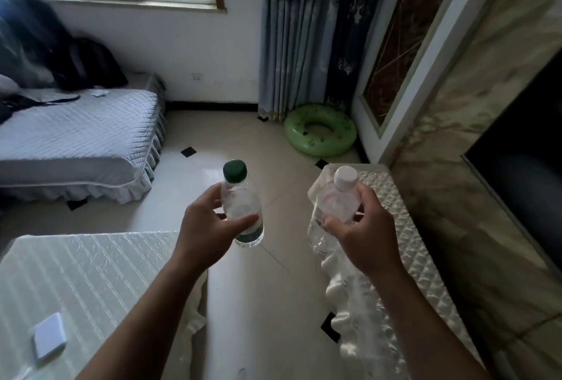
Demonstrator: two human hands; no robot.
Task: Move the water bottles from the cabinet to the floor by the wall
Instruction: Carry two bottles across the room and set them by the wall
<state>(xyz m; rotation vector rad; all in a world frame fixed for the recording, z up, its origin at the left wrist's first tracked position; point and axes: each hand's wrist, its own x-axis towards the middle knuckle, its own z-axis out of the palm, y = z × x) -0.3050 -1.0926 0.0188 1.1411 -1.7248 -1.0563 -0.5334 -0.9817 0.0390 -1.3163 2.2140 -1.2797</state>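
My left hand grips a clear water bottle with a green cap and a green label, held upright over the tiled floor. My right hand grips a second clear water bottle with a white cap, held upright and slightly tilted beside the end of the cloth-covered cabinet on the right. Both bottles are in the air at about the same height, roughly a hand's width apart.
A table with a pale striped cover and a small white box is at lower left. A grey quilted bed stands at left. A green swim ring lies by the curtain and far wall. Tiled floor runs ahead.
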